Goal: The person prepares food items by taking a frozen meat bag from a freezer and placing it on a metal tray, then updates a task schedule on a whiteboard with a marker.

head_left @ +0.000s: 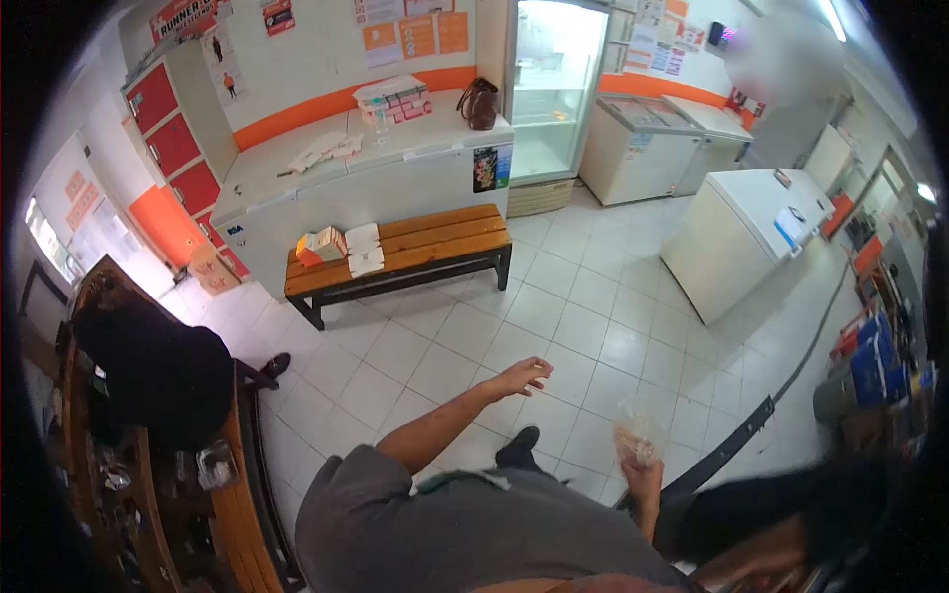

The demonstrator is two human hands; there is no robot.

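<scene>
My left hand (522,378) reaches out over the tiled floor with its fingers loosely bent and apart, holding nothing. Low on the right, my right hand (645,476) is closed around a clear plastic bag (640,437). Something pale seems to be inside the bag, but I cannot make out what it is. The bag hangs above the floor tiles, upright over the hand. My dark shoe (518,447) shows on the floor between the two hands.
A wooden bench (435,237) with a carton (320,246) on it stands ahead, before a long white chest freezer (376,188). Another chest freezer (727,242) is to the right. One person in black (158,361) sits at left; another person's arm (756,555) is close at lower right.
</scene>
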